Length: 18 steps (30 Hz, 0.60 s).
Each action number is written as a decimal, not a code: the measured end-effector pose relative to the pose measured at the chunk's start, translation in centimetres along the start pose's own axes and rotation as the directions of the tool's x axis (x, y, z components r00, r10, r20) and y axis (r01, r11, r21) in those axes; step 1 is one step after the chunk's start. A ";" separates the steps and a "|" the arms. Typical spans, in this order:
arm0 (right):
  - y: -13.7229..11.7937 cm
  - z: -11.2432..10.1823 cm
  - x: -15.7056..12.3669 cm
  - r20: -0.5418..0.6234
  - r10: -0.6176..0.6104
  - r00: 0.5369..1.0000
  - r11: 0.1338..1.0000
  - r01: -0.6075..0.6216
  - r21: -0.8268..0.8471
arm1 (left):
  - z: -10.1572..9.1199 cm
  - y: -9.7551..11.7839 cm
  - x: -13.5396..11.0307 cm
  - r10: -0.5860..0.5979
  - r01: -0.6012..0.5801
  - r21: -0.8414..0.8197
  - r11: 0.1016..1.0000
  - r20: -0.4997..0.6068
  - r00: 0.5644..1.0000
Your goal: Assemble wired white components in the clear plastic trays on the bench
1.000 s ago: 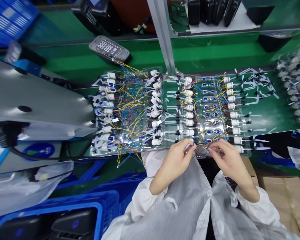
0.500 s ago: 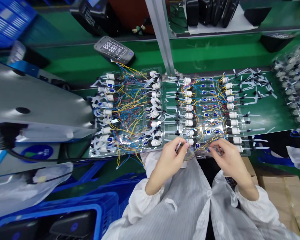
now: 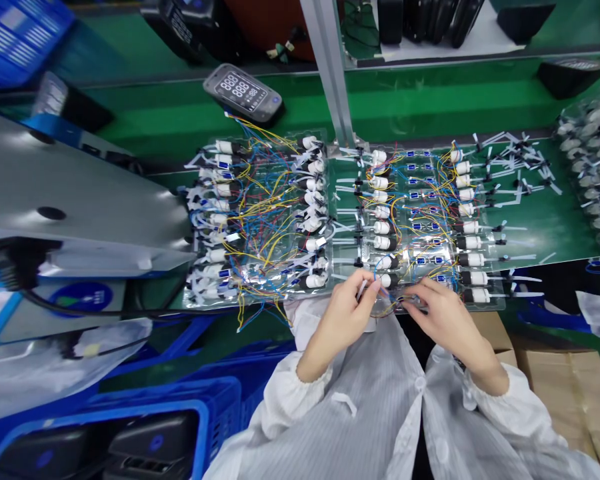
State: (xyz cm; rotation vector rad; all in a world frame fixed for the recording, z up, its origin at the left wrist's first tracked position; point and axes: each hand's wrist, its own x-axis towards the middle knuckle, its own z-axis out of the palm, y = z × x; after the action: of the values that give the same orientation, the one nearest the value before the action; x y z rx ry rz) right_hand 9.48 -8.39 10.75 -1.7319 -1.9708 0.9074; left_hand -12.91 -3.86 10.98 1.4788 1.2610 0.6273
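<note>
Left hand (image 3: 344, 310), at the near edge of a green worktop (image 3: 517, 230): thumb and forefinger closed on a slender white strip (image 3: 361, 290), with the exact hold partly hidden. Right hand (image 3: 443, 317), a little apart and level with it: thumb and forefinger pinching thin coloured wires (image 3: 387, 301), strung across the gap between both hands. Just beside the left fingertips, a black-and-white cylindrical part (image 3: 389, 281) at the near end of a clear right-hand tray. In the same tray, two facing columns of similar parts (image 3: 381, 227), with small blue pieces (image 3: 421, 227) and yellow, blue and red leads between. To the left, a second clear tray (image 3: 193, 305), likewise double-columned, with a denser tangle of leads. To the right, loose pale strips with black fittings (image 3: 523, 160); farther out, a heap of white pieces (image 3: 591, 167) in clear plastic. Behind the left tray, a grey display unit (image 3: 245, 93), tilted, near a metal upright (image 3: 333, 73). Outermost: a metal cabinet (image 3: 85, 193) at left; below, a blue crate (image 3: 204, 427) with black casings (image 3: 150, 443); at lower right, cardboard boxes (image 3: 565, 393).
</note>
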 end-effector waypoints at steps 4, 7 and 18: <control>0.3 0.1 0.0 0.055 0.032 0.998 0.999 -0.032 -0.009 | 0.1 0.0 0.0 -0.041 0.041 -0.016 0.999 0.029 0.999; 0.5 -0.1 0.1 0.065 0.005 0.998 0.998 -0.009 0.061 | 0.4 0.4 -0.1 -0.042 0.035 0.065 0.997 0.118 0.992; 0.4 -0.4 0.2 0.043 0.004 0.999 0.996 -0.008 0.090 | 0.7 1.7 0.1 0.021 -0.106 0.296 0.949 0.277 0.961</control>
State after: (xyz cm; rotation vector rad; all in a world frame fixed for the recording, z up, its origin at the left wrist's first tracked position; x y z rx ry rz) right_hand 10.02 -8.07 10.73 -1.6832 -1.9210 1.0268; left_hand -11.64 -3.91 12.26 1.8024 1.1339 0.2611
